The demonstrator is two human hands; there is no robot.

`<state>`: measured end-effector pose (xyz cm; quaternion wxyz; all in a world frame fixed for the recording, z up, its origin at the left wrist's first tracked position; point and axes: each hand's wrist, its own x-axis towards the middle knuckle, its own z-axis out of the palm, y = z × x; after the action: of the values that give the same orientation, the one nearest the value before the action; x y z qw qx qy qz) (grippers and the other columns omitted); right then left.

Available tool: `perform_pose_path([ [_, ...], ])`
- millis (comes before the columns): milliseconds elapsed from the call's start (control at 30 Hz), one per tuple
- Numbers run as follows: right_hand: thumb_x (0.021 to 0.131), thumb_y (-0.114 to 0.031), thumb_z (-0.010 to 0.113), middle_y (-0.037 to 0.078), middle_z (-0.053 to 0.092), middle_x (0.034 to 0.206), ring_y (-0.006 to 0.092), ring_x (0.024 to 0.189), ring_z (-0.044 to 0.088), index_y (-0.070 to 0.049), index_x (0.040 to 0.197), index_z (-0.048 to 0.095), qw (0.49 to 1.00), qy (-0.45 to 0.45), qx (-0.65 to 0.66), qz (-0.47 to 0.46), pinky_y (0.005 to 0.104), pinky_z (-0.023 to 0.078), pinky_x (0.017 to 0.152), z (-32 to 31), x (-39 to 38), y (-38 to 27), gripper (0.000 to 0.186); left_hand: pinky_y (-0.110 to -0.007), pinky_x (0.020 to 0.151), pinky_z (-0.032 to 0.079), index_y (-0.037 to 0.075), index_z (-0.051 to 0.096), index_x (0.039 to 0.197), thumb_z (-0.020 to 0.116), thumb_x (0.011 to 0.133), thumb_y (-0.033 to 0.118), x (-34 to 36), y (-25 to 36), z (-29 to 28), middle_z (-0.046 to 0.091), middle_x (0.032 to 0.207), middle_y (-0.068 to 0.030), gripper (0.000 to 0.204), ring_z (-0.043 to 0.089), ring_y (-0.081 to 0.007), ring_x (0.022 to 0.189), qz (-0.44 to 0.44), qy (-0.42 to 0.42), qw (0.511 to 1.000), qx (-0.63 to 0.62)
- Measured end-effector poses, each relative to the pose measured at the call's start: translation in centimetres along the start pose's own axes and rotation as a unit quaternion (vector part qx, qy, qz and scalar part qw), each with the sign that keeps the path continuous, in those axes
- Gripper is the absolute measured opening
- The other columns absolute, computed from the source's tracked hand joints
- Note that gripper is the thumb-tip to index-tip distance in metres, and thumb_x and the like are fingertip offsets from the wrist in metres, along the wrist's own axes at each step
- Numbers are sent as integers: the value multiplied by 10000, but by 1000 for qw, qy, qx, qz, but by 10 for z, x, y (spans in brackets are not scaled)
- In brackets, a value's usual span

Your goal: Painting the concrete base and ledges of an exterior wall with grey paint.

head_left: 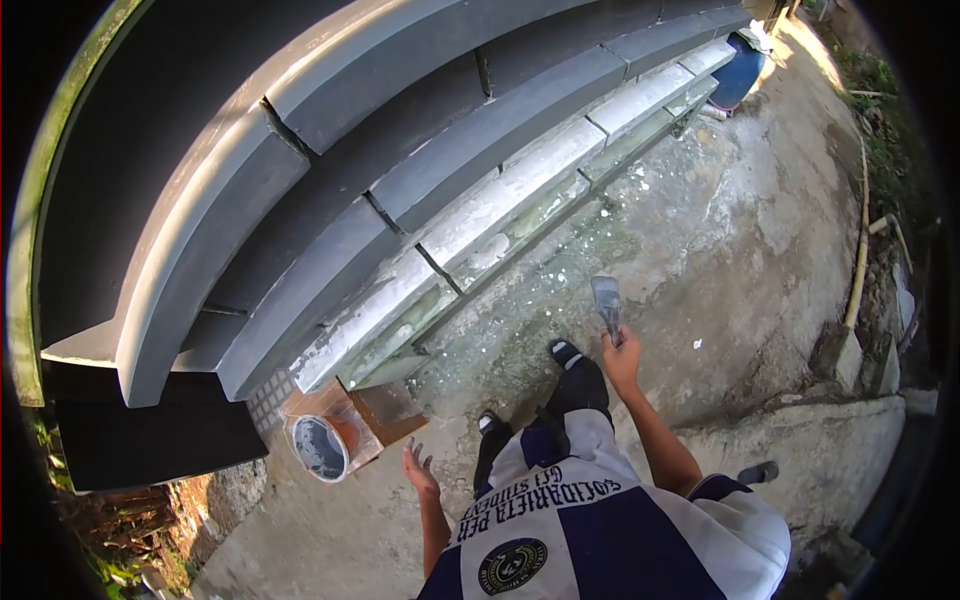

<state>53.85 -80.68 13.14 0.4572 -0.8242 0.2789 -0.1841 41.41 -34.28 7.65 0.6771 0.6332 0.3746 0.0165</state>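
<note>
My right hand [622, 358] is closed round the handle of a scraper [606, 297] with a broad grey blade, held up over the concrete ground. My left hand [420, 472] holds nothing, and its fingers are apart. Nearest to it stands an orange bucket [348, 436], its inside coated or filled with something grey. The bucket is beside a brown tiled block [387, 411] at the end of the steps. In front of me run curved steps: the upper ones [520, 115] are smooth and grey, while the lowest step [550, 160] is patchy white with greenish stains on its face.
White flakes [610, 212] lie scattered along the foot of the steps. A dark blue container [738, 72] stands at their far end. At right are a pale pipe [857, 270], plants and a low concrete ledge [790, 440]. A dark sandal [760, 472] lies beside me.
</note>
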Motion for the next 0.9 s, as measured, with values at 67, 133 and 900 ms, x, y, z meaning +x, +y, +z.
perform_pose_path([
  [67, 894, -214, 666, 35, 417, 538, 103, 517, 383, 6, 716, 532, 998, 29, -12, 61, 344, 320, 475, -7, -44, 25, 313, -420, 897, 436, 130, 546, 1336, 443, 987, 480, 21, 8, -15, 525, 1372, -28, 504, 499, -217, 1223, 27, -12, 999, 18],
  [133, 907, -206, 640, 96, 428, 531, 155, 518, 414, 42, 722, 544, 985, 43, 33, 166, 383, 347, 504, -12, -93, 12, 324, -419, 900, 436, 139, 543, 1339, 453, 987, 467, 45, 15, -40, 525, 1366, -27, 490, 499, -219, 1221, 34, -11, 999, 23],
  [900, 990, -79, 483, -16, 447, 756, 51, 564, 405, 19, 1327, 406, 947, -85, 289, 108, 210, 343, 481, 141, -23, 6, 359, -358, 809, 560, 110, 631, 1160, 664, 852, 107, 42, -261, 23, 571, 1270, -101, 310, 575, -264, 1146, 90, -387, 861, 318],
])
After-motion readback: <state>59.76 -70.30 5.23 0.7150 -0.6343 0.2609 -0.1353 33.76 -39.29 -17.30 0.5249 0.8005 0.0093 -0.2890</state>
